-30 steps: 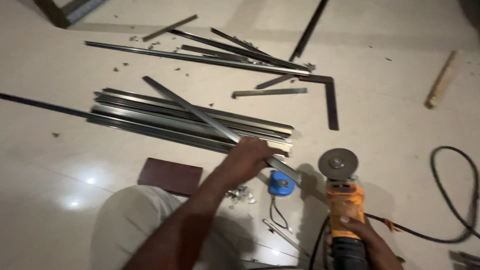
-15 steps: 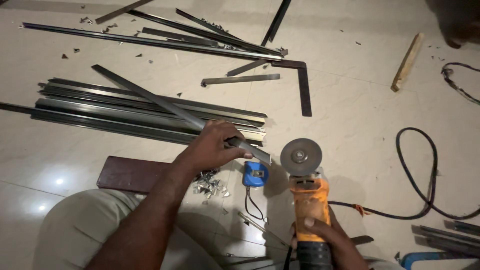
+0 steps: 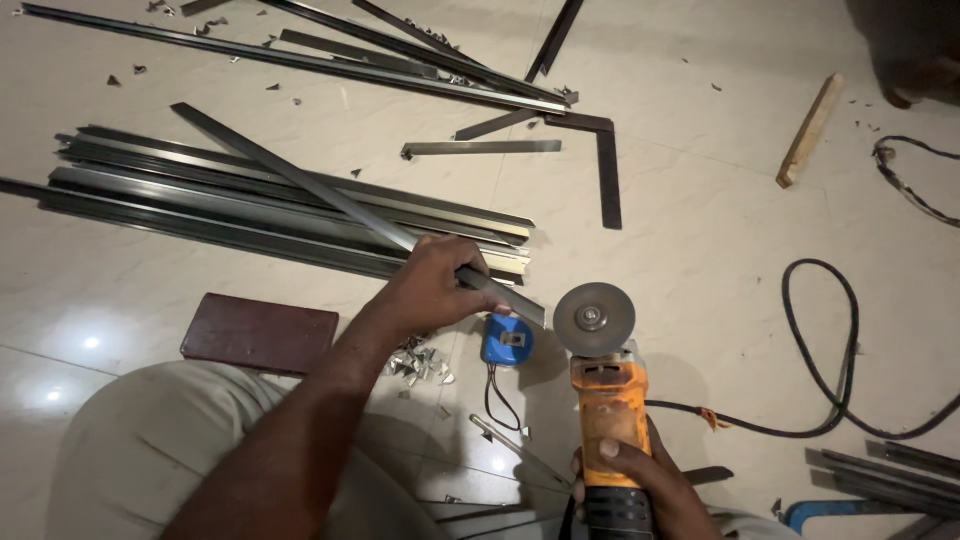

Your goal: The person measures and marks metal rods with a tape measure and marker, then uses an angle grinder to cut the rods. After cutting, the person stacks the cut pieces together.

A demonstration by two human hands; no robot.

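Left hand (image 3: 432, 290): fingers wrapped around long grey metal strip (image 3: 300, 180).
Right hand (image 3: 640, 475): fingers gripping orange angle grinder (image 3: 608, 400).

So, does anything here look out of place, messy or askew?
Yes. Small metal offcuts lie scattered on the floor beside the left hand, which holds a metal strip lying askew across the neat bundle of strips. The right hand grips an angle grinder.

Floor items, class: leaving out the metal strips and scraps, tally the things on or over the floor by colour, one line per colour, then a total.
Orange: 1, the angle grinder in the right hand
Blue: 1, the tape measure
Dark red: 1, the flat block
Pale wood: 1, the wooden stick
Black: 1, the cable
Total: 5
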